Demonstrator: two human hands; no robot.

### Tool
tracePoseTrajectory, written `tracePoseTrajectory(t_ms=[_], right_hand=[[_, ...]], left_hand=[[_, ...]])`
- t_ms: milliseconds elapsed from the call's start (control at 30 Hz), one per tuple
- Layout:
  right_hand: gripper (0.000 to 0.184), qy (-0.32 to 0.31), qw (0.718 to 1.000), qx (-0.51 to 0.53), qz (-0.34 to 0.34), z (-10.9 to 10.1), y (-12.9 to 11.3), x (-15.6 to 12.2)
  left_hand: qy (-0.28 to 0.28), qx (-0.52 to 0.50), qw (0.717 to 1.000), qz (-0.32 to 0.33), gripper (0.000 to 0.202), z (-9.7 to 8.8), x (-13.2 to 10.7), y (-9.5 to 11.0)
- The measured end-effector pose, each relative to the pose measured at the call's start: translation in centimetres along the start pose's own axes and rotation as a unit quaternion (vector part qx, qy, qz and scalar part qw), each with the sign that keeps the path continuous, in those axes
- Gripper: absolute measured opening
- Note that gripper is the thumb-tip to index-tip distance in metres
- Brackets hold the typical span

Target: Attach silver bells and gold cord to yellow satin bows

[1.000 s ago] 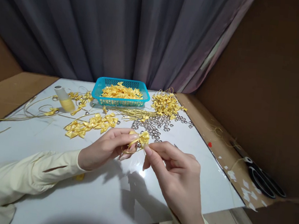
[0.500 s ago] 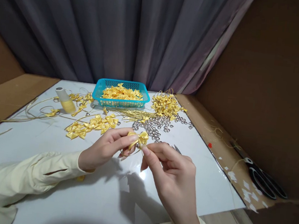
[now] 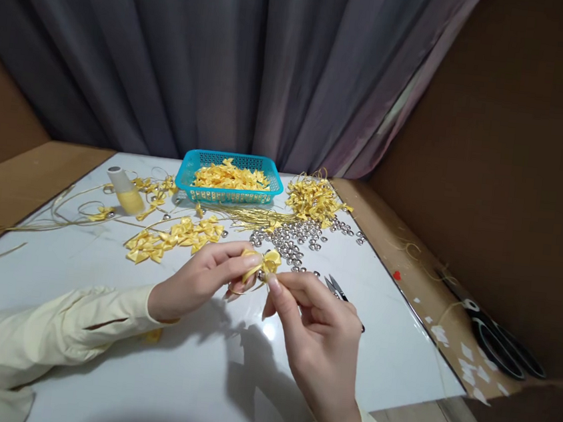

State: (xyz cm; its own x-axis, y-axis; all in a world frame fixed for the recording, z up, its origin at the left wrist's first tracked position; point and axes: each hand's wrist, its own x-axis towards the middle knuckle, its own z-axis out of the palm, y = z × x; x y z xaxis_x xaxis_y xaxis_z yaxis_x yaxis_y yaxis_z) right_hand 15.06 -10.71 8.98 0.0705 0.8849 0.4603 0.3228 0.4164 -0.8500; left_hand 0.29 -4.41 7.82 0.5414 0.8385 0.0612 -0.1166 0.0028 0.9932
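Above the white table, a yellow ribbon bow [image 3: 271, 261] is pinched between the thumb and fingers of my left hand [image 3: 207, 274]. A shiny silver bead [image 3: 260, 275] sits against the bow's lower part. Below it curves a loop of thin gold cord [image 3: 253, 290]. My right hand [image 3: 321, 336] is closed, with thumb and forefinger pinched at the bow's lower right by the bead. The cord seems to run into that pinch; the fingertips partly hide it. Behind my right hand lie small black-handled snips [image 3: 336, 286], partly covered.
Yellow bows fill a blue basket [image 3: 227, 195] at the back. Loose bows [image 3: 175, 237], a pile of corded bows [image 3: 313, 199], silver beads [image 3: 285, 242] and gold cords [image 3: 255, 218] lie around. A bottle [image 3: 126, 191] stands left; large scissors [image 3: 496, 341] lie right on the cardboard.
My right hand has shifted slightly left and turned, uncovering more of the snips. Both hands keep their pinch at the bow. The whole view has shifted slightly.
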Motion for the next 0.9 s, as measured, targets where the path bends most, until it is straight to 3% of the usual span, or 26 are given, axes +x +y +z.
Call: tracePoseTrajectory(t_ms=[267, 900], right_hand=[[0.016, -0.038, 0.997, 0.049, 0.042, -0.84, 0.21, 0.16], [0.017, -0.054, 0.983, 0.147, 0.095, -0.88, 0.56, 0.38]], left_hand=[[-0.028, -0.007, 1.000, -0.003, 0.033, -0.06, 0.01, -0.12], [-0.045, -0.077, 0.996, -0.008, 0.031, 0.02, -0.08, -0.33]])
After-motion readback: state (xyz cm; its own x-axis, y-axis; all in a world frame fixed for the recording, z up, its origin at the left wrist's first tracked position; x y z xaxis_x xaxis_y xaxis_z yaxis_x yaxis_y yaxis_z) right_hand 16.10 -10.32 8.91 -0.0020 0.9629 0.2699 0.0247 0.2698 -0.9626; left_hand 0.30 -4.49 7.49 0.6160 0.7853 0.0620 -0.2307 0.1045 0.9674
